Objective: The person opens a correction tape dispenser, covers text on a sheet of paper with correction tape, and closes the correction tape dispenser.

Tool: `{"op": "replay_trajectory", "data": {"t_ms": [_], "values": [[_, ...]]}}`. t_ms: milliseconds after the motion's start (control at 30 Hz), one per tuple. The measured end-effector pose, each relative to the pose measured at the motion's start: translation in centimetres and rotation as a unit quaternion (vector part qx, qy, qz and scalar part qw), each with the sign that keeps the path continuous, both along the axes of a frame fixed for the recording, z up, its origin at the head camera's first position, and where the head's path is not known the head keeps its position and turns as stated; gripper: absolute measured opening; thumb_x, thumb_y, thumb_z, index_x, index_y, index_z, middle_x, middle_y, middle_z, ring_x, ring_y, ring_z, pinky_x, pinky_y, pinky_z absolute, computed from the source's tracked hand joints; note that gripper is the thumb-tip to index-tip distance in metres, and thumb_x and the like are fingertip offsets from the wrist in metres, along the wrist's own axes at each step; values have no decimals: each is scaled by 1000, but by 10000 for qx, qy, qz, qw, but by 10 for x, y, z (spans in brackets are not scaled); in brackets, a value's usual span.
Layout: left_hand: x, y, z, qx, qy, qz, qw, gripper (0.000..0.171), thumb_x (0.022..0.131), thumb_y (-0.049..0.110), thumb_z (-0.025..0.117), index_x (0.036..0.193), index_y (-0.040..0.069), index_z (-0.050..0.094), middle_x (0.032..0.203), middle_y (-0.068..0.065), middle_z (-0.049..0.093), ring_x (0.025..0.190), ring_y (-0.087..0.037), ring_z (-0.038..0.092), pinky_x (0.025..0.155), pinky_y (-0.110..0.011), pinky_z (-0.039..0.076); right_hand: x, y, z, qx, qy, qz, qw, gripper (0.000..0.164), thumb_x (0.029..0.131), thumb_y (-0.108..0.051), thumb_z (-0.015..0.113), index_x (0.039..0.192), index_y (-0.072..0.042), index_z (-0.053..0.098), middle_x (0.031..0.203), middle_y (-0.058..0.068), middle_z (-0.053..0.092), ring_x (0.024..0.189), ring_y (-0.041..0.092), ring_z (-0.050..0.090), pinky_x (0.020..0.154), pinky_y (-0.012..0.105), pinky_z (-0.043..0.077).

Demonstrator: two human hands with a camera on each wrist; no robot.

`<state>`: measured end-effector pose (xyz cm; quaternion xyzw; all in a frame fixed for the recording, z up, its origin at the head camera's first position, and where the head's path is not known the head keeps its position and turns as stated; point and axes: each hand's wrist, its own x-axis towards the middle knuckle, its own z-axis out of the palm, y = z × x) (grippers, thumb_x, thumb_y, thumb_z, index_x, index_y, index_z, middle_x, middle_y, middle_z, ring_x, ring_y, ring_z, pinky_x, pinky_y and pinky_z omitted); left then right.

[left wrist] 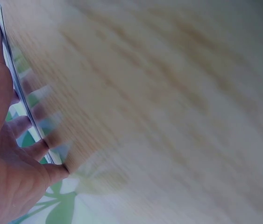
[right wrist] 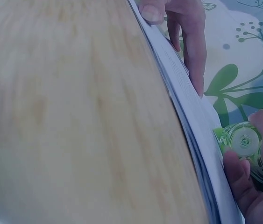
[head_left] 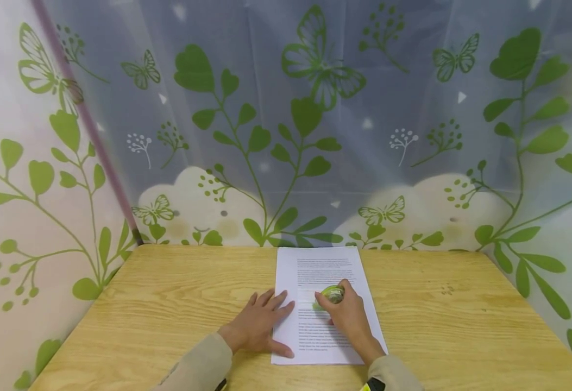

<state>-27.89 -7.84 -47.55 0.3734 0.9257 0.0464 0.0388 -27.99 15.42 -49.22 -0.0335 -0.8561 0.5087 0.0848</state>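
Note:
A stack of printed paper (head_left: 325, 355) lies on the wooden table, its short side toward me. My left hand (head_left: 258, 323) rests on the stack's left edge with fingers spread, thumb on the lower left corner; the left wrist view shows its fingertips at the edge. Between thumb and fingers, my right hand (head_left: 351, 315) grips a green see-through correction tape dispenser (head_left: 333, 294). The dispenser's tip meets the page in the middle, by a white gap between lines of text. Its round spool shows through the casing in the right wrist view.
The wooden table (head_left: 188, 282) extends to both sides of the paper, with a few small dark marks (head_left: 447, 290) on its right part. Behind it hangs a curtain (head_left: 266, 136) printed with green leaves and butterflies, reaching down to the table's far edge.

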Motion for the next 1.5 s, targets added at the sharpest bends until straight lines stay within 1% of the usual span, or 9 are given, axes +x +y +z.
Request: {"op": "replay_trajectory", "data": {"t_ms": [167, 500, 667, 1100, 1300, 1500], "values": [[0, -1, 0, 68, 23, -71, 9999, 99, 74, 76, 57, 148, 14, 37, 153, -14, 28, 137, -42, 24, 102, -64, 24, 0, 3, 1, 107, -31, -52, 9999, 43, 82, -34, 76, 92, -7, 44, 72, 4, 63, 42, 15, 56, 44, 28, 48], [-2, -1, -2, -14, 18, 16, 10000, 100, 73, 78, 55, 149, 16, 35, 154, -12, 26, 138, -41, 23, 103, -64, 23, 2, 7, 2, 144, -7, -30, 9999, 43, 83, -34, 75, 94, -7, 45, 76, 6, 63, 44, 15, 57, 44, 28, 49], [-1, -1, -1, 17, -46, 51, 10000, 101, 72, 78, 55, 149, 16, 35, 154, -12, 25, 138, -41, 22, 103, -64, 22, 2, 10, 2, 114, -32, -46, 9999, 42, 83, -34, 75, 93, -7, 45, 75, 5, 62, 45, 16, 57, 44, 28, 49], [-2, 0, -2, -38, -24, 76, 10000, 101, 72, 79, 54, 150, 17, 34, 155, -12, 25, 138, -40, 21, 104, -64, 22, 3, 18, 3, 248, -105, -185, 9995, 42, 82, -34, 76, 93, -8, 45, 73, 5, 62, 41, 16, 55, 43, 29, 46], [-3, -1, -2, -12, -137, 82, 9999, 101, 73, 79, 54, 150, 17, 34, 155, -12, 25, 139, -41, 21, 104, -64, 22, 4, 21, 3, 114, -141, -159, 9997, 42, 82, -34, 76, 93, -7, 45, 74, 6, 61, 43, 16, 55, 43, 28, 48], [-2, 0, -2, 2, -153, 81, 9998, 101, 73, 78, 54, 150, 17, 34, 155, -11, 25, 139, -40, 20, 104, -64, 21, 4, 26, 3, 28, -165, -138, 9998, 43, 82, -34, 76, 92, -7, 44, 74, 7, 60, 46, 16, 56, 44, 28, 49]]}}
